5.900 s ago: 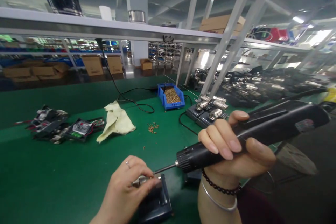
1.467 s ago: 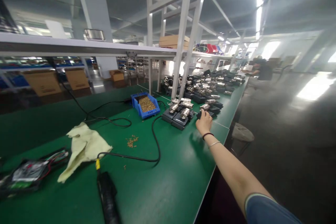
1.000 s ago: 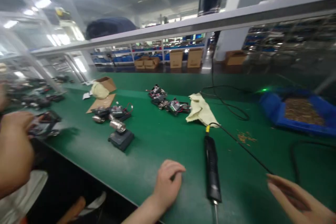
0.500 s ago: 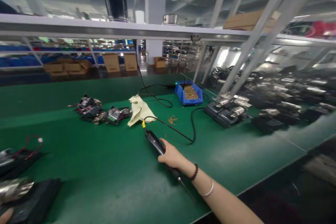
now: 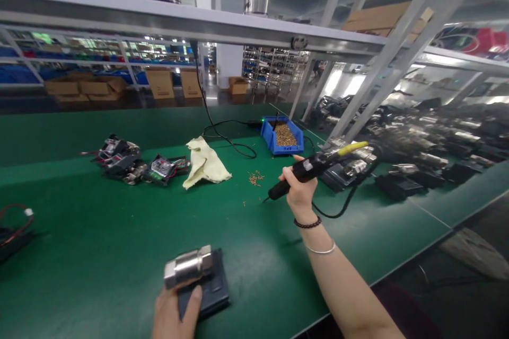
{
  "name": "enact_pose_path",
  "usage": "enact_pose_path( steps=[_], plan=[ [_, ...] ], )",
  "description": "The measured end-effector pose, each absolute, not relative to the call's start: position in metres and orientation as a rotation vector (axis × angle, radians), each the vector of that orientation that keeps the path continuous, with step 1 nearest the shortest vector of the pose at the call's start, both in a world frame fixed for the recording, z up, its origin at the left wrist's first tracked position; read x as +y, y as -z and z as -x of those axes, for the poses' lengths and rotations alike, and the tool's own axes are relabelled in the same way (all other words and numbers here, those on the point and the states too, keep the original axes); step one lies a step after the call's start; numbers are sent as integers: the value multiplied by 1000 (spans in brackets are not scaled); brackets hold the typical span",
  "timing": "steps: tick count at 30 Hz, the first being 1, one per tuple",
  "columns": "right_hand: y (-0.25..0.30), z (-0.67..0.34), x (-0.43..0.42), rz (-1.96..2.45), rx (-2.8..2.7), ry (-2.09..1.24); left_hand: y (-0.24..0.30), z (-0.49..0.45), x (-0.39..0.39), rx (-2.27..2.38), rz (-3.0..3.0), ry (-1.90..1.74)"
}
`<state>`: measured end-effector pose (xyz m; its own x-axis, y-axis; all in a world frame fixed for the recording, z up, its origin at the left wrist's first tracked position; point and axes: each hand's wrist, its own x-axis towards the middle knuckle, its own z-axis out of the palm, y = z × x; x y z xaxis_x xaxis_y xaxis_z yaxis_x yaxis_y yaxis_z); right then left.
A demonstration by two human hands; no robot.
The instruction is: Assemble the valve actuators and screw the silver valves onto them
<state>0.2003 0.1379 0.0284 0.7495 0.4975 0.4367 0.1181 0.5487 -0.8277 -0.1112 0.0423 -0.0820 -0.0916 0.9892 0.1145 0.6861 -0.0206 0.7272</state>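
Note:
My right hand is wrapped round a black electric screwdriver. Its bit points down and left, close to a few small brass-coloured screws scattered on the green table. At the near edge my left hand grips a black housing with a metal valve body on top, thumb over the housing and fingers partly hidden. Behind the loose screws stands a blue bin full of similar screws. A pale yellow cloth lies crumpled left of the screws.
Several parts with wires and circuit boards lie left of the cloth. On the right, many black housings with metal valve bodies crowd the table beside slanted metal posts. A shelf crosses above. The screwdriver's cord loops at right.
My right hand has lifted and turned the screwdriver, so its bit now points toward the loose screws. My left hand has brought the housing with the valve body rightward to the front middle.

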Motion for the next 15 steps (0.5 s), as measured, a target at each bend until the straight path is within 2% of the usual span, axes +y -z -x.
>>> enact_pose_path(
  steps=[3, 7, 12, 15],
  plan=[
    [-16, -197, 144, 987, -718, -232, 87, 59, 27, 1688, -1763, -978],
    [-21, -193, 136, 965, -743, -220, 87, 38, 22, 1388, -1816, -816],
    [-70, -189, 91, 868, -749, -197, 56, 56, 30, 1221, -1821, -718],
    [-109, -187, 51, 811, -735, -212, 18, 62, 38, 1259, -1950, -977]
  ],
)
